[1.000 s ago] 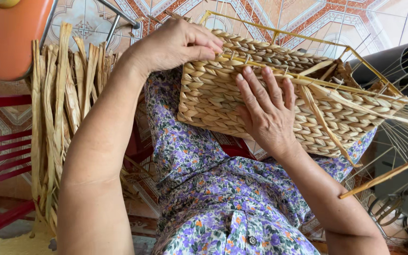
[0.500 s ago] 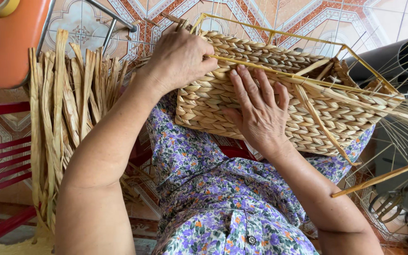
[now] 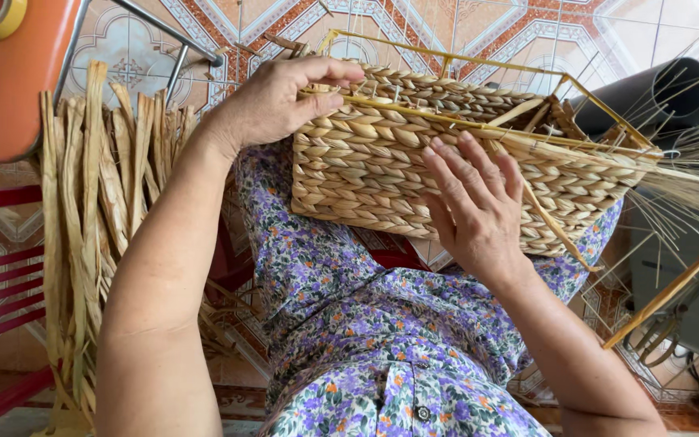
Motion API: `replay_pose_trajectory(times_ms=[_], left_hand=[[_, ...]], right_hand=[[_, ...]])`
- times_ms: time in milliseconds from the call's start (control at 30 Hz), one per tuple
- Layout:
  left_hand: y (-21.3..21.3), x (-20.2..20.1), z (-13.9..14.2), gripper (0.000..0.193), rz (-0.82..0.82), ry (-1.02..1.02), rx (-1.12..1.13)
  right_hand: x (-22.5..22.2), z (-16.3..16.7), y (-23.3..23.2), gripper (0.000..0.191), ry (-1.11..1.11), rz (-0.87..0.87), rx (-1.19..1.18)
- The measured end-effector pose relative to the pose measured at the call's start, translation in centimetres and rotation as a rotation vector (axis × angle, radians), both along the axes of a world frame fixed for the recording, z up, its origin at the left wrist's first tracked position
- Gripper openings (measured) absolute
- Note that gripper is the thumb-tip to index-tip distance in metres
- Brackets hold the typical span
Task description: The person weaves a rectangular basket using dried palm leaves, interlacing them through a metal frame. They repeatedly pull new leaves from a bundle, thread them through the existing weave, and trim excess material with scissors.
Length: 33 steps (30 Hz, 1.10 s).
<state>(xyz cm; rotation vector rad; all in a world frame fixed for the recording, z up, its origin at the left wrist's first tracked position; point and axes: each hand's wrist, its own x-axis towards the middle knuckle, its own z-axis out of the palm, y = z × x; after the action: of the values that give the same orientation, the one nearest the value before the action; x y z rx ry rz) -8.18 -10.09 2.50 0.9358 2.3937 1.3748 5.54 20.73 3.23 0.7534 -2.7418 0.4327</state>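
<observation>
1. Woven basket (image 3: 414,174): rectangular, braided from pale straw over a yellow wire frame (image 3: 479,65). It rests on the person's lap, on the floral purple dress (image 3: 366,324). Its long axis runs from about 9 o'clock to 3 o'clock across the view, dipping slightly toward 4 o'clock at the far end. One braided side wall faces the camera.

2. Left hand (image 3: 281,101): at the basket's 9 o'clock end. The fingers are curled over the top corner and the thumb is pressed against the wall below the rim wire, so the hand is clamped on that corner. The basket's body lies toward 3 o'clock from this grip.

3. Right hand (image 3: 475,210): laid flat on the near side wall, right of centre. The fingers are spread and point toward 12 o'clock, pressing rather than gripping; nothing is held between them. The unfinished end lies toward 2 o'clock from it.

4. Loose straw ends (image 3: 689,182): fanning out from the basket's 3 o'clock end, unwoven. The right hand is the nearer of the two.

5. Bundle of flat dried strips (image 3: 95,202): standing at 9 o'clock, just beyond the left forearm. Nearer to the left hand, touched by neither.

6. Surroundings: orange seat (image 3: 2,81) at 10 o'clock, dark tubes (image 3: 657,93) at 2 o'clock, patterned tile floor (image 3: 527,24) at 12 o'clock.
</observation>
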Motion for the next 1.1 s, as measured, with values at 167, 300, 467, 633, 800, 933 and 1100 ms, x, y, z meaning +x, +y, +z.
replay_pose_trajectory(times_ms=[167, 300, 467, 633, 800, 933, 1100], left_hand=[[0.6, -0.5, 0.4, 0.031, 0.011, -0.053, -0.072], [1.3, -0.3, 1.0, 0.033, 0.119, -0.086, -0.232], [2.2, 0.1, 1.1, 0.024, 0.167, 0.058, -0.264], [0.4, 0.1, 1.0, 0.028, 0.000, -0.138, 0.035], [-0.1, 0.4, 0.1, 0.021, 0.018, 0.106, -0.012], [0.6, 0.3, -0.3, 0.023, 0.081, 0.082, -0.064], [1.3, 0.1, -0.4, 0.021, 0.120, 0.145, -0.159]], right_hand=[[-0.8, -0.4, 0.6, 0.056, 0.019, -0.023, 0.148], [-1.0, -0.9, 0.1, 0.062, 0.061, -0.052, 0.291], [-1.3, -1.3, -1.4, 0.067, -0.007, -0.131, 0.226], [-1.3, -0.3, -0.1, 0.045, -0.057, -0.093, 0.027], [-0.1, -0.1, 1.0, 0.051, 0.017, -0.130, 0.118], [0.1, -0.5, 0.6, 0.059, 0.083, -0.154, 0.255], [-0.2, -0.3, 0.5, 0.071, 0.090, -0.144, 0.379]])
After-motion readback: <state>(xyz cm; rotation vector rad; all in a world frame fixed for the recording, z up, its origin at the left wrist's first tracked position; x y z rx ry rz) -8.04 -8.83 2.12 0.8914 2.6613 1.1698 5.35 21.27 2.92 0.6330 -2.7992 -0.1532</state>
